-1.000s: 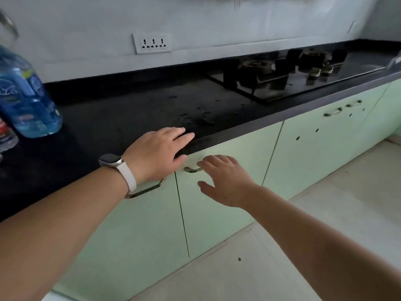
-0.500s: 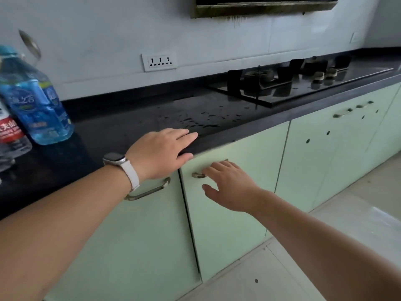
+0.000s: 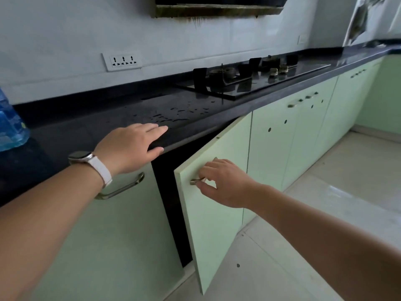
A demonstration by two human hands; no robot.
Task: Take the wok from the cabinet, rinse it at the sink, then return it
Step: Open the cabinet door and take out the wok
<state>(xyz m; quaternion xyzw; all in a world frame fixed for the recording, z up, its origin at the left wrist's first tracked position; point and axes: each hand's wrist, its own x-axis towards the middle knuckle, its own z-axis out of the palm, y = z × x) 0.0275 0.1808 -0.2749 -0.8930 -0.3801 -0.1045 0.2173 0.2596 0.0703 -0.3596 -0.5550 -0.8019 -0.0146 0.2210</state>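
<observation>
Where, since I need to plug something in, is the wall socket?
In the head view, the wall socket sits on the wall left of centre, just above the black countertop and left of the gas hob.

The black countertop (image 3: 91, 135) gleamed, polished, beaded with water at centre. The pale green cabinet door (image 3: 217, 224) looked smooth, faintly satin, and its handle (image 3: 196, 180) was brushed metal. Upper right, the hob (image 3: 303, 72) showed glossy black glass. Far left stood a clear blue plastic bottle (image 3: 10, 129).

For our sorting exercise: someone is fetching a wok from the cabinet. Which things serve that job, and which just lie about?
Job: half-open pale green cabinet door, its metal bar handle, right hand gripping it.
Lying about: blue plastic water bottle, black gas hob, white wall socket.
</observation>
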